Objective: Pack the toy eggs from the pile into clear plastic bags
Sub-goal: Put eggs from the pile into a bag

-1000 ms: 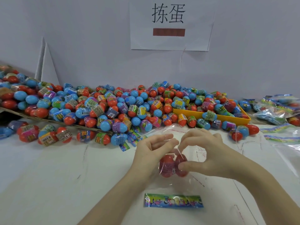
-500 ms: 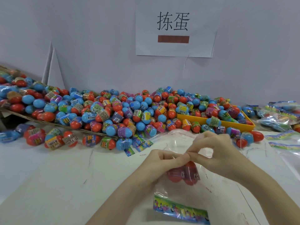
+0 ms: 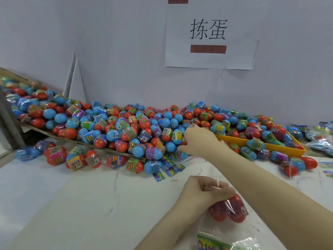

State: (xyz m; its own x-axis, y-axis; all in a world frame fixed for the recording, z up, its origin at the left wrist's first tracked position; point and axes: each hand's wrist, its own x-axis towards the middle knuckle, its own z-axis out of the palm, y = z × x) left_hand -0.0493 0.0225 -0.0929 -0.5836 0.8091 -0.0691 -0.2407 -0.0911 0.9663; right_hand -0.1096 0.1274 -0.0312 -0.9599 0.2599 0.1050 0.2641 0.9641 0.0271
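Note:
A large pile of blue and red toy eggs (image 3: 126,127) lies along the wall on the white table. My left hand (image 3: 203,192) grips the gathered top of a clear plastic bag (image 3: 225,235) at the lower right. Two red eggs (image 3: 221,213) sit inside the bag, just below my fingers. The bag's colourful header card (image 3: 212,244) lies at the bottom edge. My right hand (image 3: 198,139) stretches out to the front of the pile, its fingertips among the eggs. Whether it holds an egg is hidden by the back of the hand.
A yellow tray (image 3: 266,146) with eggs stands at the right under the pile. A sloping cardboard sheet (image 3: 59,138) carries eggs on the left. Filled bags (image 3: 320,139) lie at the far right. Loose eggs and small colourful cards (image 3: 171,167) lie at the pile's front.
My right hand has let go of the bag's mouth and reached forward to the pile. My left hand keeps the bag, now gathered at its top. The view has shifted left and up.

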